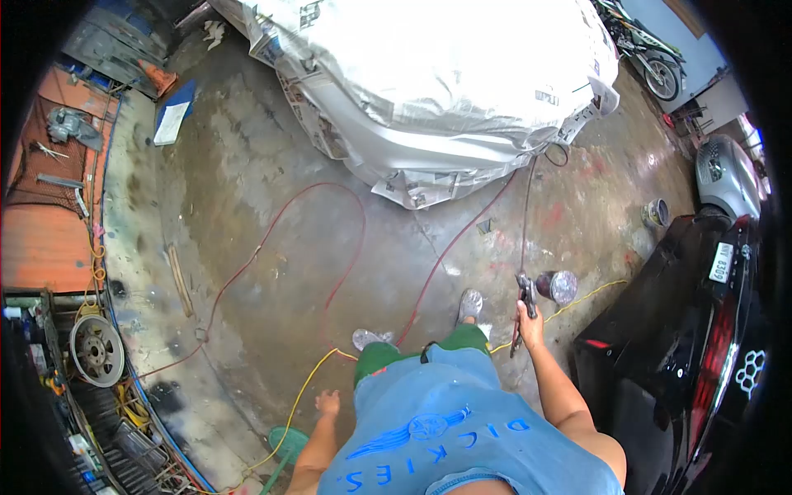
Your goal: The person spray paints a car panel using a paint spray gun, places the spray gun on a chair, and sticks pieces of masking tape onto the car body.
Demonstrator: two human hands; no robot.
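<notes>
Ideally, the red hose (421, 295) stays clear of the shoes (469, 305), right hand (530, 324) gripping the spray gun (525, 290), left hand (327, 403) empty.

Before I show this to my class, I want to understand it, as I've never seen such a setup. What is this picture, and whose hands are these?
No machine here: a person uses two bare hands. The single picture comes from a camera worn on that person's head, looking forward and down, so the blue shirt shows below. The right hand grips what looks like a spray gun with a cup; the left hand hangs free, holding nothing visible. A red hose and a yellow line run across the concrete floor. Ahead stands a car mostly wrapped in plastic sheeting; a black car is at right.
</notes>
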